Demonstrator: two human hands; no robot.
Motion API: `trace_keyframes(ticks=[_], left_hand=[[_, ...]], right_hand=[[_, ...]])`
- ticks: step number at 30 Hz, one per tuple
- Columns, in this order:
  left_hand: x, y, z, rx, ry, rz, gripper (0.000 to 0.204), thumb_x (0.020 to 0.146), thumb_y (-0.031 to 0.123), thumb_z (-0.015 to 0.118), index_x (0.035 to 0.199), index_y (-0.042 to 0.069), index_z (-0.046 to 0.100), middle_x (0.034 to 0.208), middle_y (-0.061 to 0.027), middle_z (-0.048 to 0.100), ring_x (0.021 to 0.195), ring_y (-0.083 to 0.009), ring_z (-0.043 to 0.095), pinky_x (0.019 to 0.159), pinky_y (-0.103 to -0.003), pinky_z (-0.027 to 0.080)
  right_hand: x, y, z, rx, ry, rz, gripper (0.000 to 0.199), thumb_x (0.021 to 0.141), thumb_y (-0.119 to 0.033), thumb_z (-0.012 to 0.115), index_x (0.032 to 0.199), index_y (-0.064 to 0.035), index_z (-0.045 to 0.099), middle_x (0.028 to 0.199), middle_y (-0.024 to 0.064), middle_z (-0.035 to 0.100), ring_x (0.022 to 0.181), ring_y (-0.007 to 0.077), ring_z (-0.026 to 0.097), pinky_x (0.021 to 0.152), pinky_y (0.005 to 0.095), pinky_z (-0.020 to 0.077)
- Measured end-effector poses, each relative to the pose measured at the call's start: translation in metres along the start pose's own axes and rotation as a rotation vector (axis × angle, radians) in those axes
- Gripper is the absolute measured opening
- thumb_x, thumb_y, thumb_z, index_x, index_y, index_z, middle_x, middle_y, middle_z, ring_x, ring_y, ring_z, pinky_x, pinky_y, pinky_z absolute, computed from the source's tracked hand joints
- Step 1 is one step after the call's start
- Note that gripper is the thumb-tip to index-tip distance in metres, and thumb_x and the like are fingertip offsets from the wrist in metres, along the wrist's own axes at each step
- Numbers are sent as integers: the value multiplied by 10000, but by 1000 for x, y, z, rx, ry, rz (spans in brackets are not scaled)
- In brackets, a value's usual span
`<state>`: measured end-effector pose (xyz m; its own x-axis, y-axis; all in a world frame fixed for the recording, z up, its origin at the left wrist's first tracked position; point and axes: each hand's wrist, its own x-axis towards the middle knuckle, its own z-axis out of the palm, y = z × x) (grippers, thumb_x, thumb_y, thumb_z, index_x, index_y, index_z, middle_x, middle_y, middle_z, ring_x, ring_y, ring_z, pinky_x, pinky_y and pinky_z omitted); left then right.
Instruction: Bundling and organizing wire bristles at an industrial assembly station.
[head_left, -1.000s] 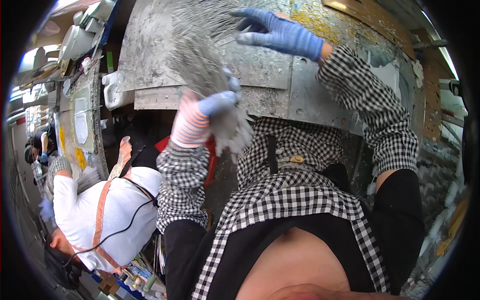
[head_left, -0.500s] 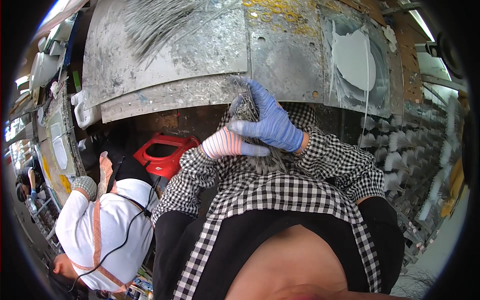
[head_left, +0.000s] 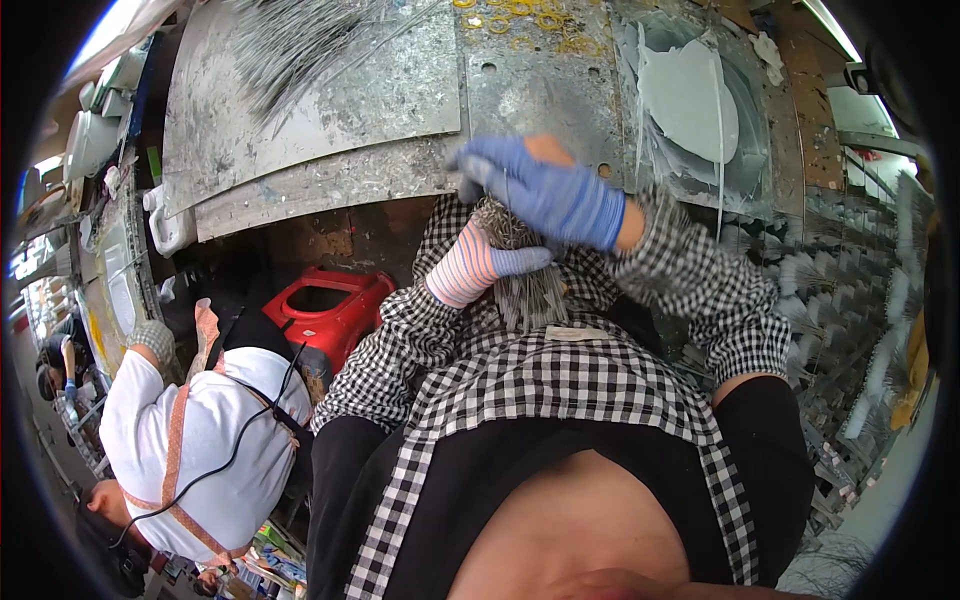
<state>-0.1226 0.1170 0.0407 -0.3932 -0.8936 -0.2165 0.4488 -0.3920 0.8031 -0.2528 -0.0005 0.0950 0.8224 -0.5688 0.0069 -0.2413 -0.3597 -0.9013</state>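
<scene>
Since half a second ago both of my hands have risen a little toward the near edge of the metal worktable (head_left: 330, 110), and the bundle of thin grey wires (head_left: 520, 270) is lifted with them. My left hand (head_left: 490, 265), in a striped glove with blue fingertips, is closed around the middle of the bundle and grasps it from the left side. My right hand (head_left: 550, 195), in a blue glove, lies over the top end of the bundle with the fingers bent down on it; it presses or holds the top, and I cannot tell exactly how tight. The lower ends of the wires hang free under my left hand, in front of my checked shirt. The bundle is just before the near edge of the worktable, about at its middle, not resting on it. On the far left part of the worktable lies a loose heap of the same wires (head_left: 300, 40), well apart from my hands. At the far edge, near the middle, are some small yellow rings (head_left: 520, 15). On the right side of the worktable sits a round grey plate (head_left: 690, 95). Below the table, to my left, stands a red plastic container (head_left: 330, 305), and beside it another person in a white shirt (head_left: 190, 440) is bent down.
</scene>
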Motion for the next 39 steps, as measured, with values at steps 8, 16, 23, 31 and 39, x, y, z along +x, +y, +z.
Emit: trace_keyframes(ticks=[8, 16, 23, 31, 39], left_hand=[[18, 43, 14, 134, -17, 77, 566, 861, 107, 801, 1363, 44, 546, 1246, -83, 663, 1200, -207, 620, 1068, -385, 498], [124, 97, 15, 446, 105, 440, 451, 868, 85, 795, 1268, 39, 590, 1094, -57, 706, 1027, -174, 672, 942, -348, 545], [124, 68, 7, 419, 156, 504, 419, 869, 62, 791, 1236, 33, 592, 1045, -53, 706, 951, -161, 677, 870, -327, 555], [117, 62, 7, 393, 180, 520, 382, 870, 36, 788, 1200, 26, 595, 990, -48, 705, 865, -147, 682, 788, -303, 566], [115, 93, 26, 349, 321, 686, 348, 871, 10, 784, 1164, 20, 597, 934, -43, 705, 778, -132, 687, 706, -279, 577]], right_hand=[[-5, -63, -37, 614, 162, -100, 468, 1099, -389, 445, 1334, -29, 631, 1185, 133, 725, 1116, 215, 691, 1007, 374, 538], [38, -100, -81, -968, 256, -552, 285, 895, -243, 689, 1136, -101, 738, 1009, 121, 733, 993, 264, 705, 871, 374, 560], [58, -85, -84, -713, 448, -908, 398, 942, -407, 649, 1247, -157, 705, 1198, 96, 715, 1159, 293, 653, 1023, 423, 499], [43, -83, -75, -805, 235, -662, 488, 951, -493, 605, 1319, -179, 670, 1299, 95, 682, 1260, 292, 601, 1126, 447, 431], [27, -75, -101, -494, 237, -594, 956, 753, -434, 868, 1531, -60, 459, 1419, 162, 581, 1315, 318, 538, 1122, 406, 422]])
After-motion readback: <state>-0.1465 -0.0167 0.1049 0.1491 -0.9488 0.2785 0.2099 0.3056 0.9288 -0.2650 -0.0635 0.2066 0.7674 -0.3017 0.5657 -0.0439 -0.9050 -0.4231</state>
